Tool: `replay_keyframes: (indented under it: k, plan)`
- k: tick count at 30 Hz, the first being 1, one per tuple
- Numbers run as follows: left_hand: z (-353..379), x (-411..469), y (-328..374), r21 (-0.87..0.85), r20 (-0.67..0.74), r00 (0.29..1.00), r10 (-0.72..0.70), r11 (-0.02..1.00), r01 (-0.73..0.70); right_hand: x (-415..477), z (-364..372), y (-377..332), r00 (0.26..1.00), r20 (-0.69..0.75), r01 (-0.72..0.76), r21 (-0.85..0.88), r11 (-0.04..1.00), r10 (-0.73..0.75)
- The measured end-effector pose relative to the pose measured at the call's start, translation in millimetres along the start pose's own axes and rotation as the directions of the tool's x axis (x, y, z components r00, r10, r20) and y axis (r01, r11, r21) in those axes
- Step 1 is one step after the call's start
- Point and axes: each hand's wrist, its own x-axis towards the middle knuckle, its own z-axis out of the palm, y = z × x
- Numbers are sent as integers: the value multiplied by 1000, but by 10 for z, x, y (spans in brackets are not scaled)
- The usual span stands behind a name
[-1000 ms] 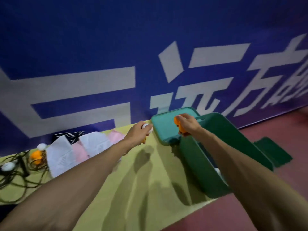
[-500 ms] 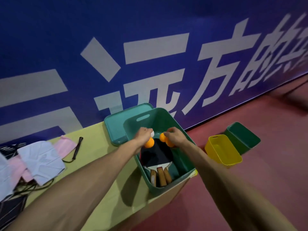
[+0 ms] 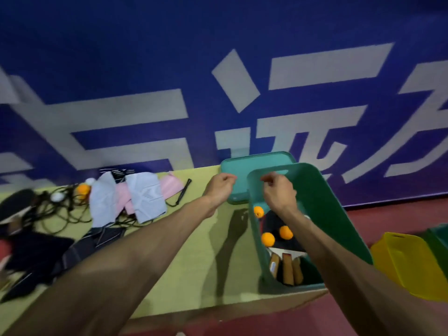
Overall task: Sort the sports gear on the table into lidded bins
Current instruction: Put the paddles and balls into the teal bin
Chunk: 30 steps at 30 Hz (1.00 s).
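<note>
Three orange balls (image 3: pixel 268 238) lie on paddles (image 3: pixel 287 267) inside the green bin (image 3: pixel 339 214) at the yellow bench's (image 3: pixel 194 263) right end. The left grip (image 3: pixel 221 187) is beside the bin and the right grip (image 3: pixel 278 192) above it, both curled and empty. A teal lid (image 3: pixel 242 170) lies behind, with cloths (image 3: pixel 143 200) and cords (image 3: pixel 55 214) to the left. A yellow bin (image 3: pixel 407 263) stands on the red floor (image 3: pixel 388 214).

I count three orange balls (image 3: pixel 268 239) in the one green bin (image 3: pixel 315 202) at the table's right edge, along with three wooden paddle handles (image 3: pixel 287 267). One more orange ball (image 3: pixel 83 189) and two white balls (image 3: pixel 57 196) sit toward the far left corner. One teal lid (image 3: pixel 242 170) lies at the far edge. Two more bins stand off the table: one yellow bin (image 3: pixel 407 263) and one dark green bin (image 3: pixel 438 238).
</note>
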Motion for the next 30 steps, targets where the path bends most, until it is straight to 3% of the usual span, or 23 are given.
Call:
replay_keyframes:
  k: [8,15,21,30]
  plan:
    - [-1700,-163,-678,-88,-180,981,-76,994,61,-271,1291,-1106,933,251,248,67,966,-257]
    - [-3185,-471,-1702,-152,-228,963,-147,982,113,-797,2737,-1935,892,416,171,56,984,-178]
    - [-4460,-811,-2639,-277,-330,890,-315,933,228,-1289,3937,-2698,781,606,180,19,983,-154]
    - [-4953,-956,-3267,-407,-416,777,-473,861,306,-1447,4797,-3272,629,761,165,68,984,-158]
